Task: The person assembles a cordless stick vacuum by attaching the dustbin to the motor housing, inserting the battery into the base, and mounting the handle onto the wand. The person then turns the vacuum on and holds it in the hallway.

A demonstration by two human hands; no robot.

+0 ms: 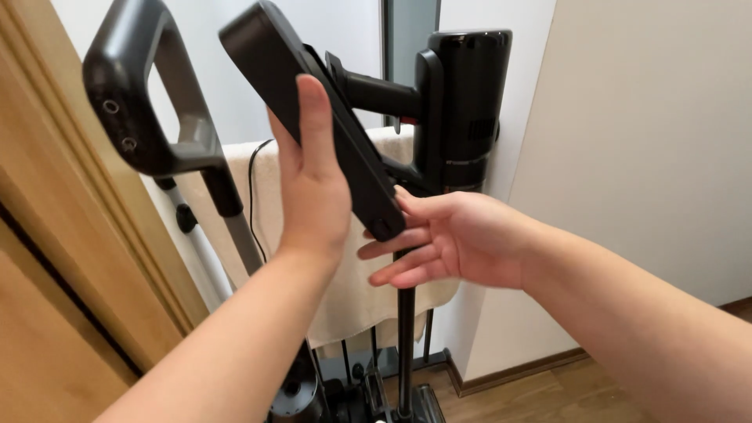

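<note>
Black slab-shaped vacuum part (313, 110): my left hand (313, 184) is wrapped round it w/ thumb up, right hand (446, 239) w/ fingers spread, touching its lower end, beige towel (345, 290) behind.

Two hands (313, 196) (446, 239), two stick vacuums (462, 102) (149, 102), one towel (352, 298).

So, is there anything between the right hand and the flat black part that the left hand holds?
Nothing visible. The right hand is open just under the lower end of the flat black part, its fingertips at or very near it. The left hand grips the part higher up.
</note>
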